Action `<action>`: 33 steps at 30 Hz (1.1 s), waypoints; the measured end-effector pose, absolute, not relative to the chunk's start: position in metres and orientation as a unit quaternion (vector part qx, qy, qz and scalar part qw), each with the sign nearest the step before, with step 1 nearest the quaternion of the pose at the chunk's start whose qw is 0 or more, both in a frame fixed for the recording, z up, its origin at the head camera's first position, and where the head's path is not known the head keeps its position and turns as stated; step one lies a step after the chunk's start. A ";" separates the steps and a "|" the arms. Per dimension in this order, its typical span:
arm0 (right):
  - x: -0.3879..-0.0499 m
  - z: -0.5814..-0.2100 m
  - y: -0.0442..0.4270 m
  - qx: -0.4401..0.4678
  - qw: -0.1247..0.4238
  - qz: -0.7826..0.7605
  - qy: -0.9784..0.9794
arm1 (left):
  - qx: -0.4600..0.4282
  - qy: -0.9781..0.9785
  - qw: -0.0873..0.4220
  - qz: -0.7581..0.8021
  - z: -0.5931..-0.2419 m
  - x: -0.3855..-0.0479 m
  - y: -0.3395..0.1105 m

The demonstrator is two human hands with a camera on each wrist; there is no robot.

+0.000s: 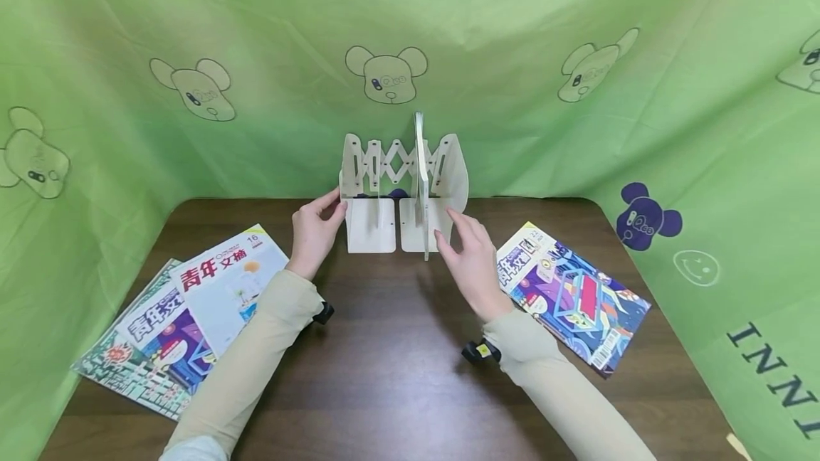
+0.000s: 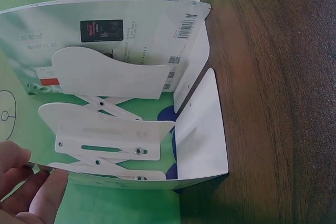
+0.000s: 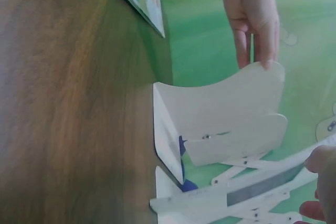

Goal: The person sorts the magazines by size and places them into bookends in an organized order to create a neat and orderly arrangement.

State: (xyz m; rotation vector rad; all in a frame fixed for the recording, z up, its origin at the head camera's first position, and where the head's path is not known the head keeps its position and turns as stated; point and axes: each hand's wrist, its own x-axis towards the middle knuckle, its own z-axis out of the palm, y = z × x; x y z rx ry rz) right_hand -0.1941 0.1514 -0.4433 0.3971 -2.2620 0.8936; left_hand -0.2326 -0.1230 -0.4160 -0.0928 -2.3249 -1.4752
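I have the left hand (image 1: 314, 233) pinching the edge of the left end panel (image 1: 352, 169), at 9 o'clock on the white book rack (image 1: 458, 176). That rack stands at 12 o'clock on the wooden table (image 1: 384, 375), its crossed links (image 1: 397, 161) spread between the 2 end panels. In it, toward 3 o'clock from its middle, 1 upright magazine (image 1: 421, 162) stands on edge; from the left wrist I read a barcode (image 2: 187, 26) on its cover. The right hand (image 1: 474, 265) is at 5 o'clock from the rack, fingers parted and empty, just beside the upright magazine; I can't tell from here whether it touches anything. The 2 hands are apart, with the rack between them.

At 9 o'clock on the table I see at least 3 overlapping magazines (image 1: 224, 304), the top cover marked 16. At 3 o'clock lies 1 purple-and-blue magazine (image 1: 576, 297), flat. Behind everything hangs a green curtain (image 1: 500, 6) printed with cartoon heads (image 1: 391, 77).
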 end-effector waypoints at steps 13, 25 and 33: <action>-0.163 -0.445 0.198 0.134 0.308 0.306 -0.891 | -0.036 -0.828 0.192 -0.525 -0.415 -0.233 -0.124; -0.139 -0.457 0.240 0.119 0.266 0.264 -0.920 | -0.037 -0.826 0.191 -0.529 -0.414 -0.232 -0.126; -0.125 -0.459 0.264 0.087 0.210 0.227 -0.947 | -0.037 -0.827 0.182 -0.531 -0.414 -0.234 -0.125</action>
